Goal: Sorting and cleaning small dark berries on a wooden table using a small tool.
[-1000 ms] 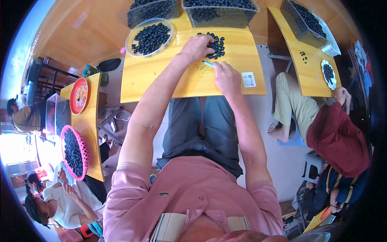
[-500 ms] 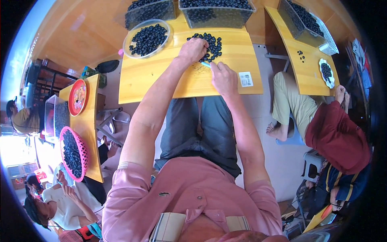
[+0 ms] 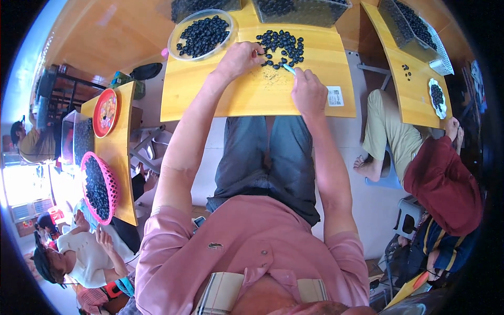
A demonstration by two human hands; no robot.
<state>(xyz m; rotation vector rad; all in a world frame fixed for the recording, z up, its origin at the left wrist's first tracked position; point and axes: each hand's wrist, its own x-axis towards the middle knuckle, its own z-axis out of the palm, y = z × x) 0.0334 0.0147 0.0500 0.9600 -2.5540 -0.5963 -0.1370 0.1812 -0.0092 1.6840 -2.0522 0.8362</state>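
Observation:
A loose cluster of small, dark, roundish pieces (image 3: pixel 286 44), like berries or beads, lies on the yellow wooden table (image 3: pixel 210 100). My left hand (image 3: pixel 240 59) is at the cluster's left edge with its fingertips pinched together; whatever is between them is too small to make out. In my right hand (image 3: pixel 310 93) is a slim, pale blue, pen-like tool (image 3: pixel 289 69), its tip pointing up-left at the near edge of the pieces. Light brown crumbs (image 3: pixel 275 77) are scattered between my hands. A round clear tub (image 3: pixel 173 39) of the same dark pieces stands left of the cluster.
Clear bins (image 3: pixel 315 18) of dark pieces stand along the table's far side. A white printed label (image 3: pixel 335 96) lies by its right edge. Side tables hold a pink basket (image 3: pixel 112 181), a red tray (image 3: pixel 115 122) and a white dish (image 3: pixel 443 107). Other people sit left and right.
The view has shifted, so the table sits higher and further right. My left fingertips have drawn back to the cluster's left edge, leaving more pieces in sight. My right hand still holds the blue tool.

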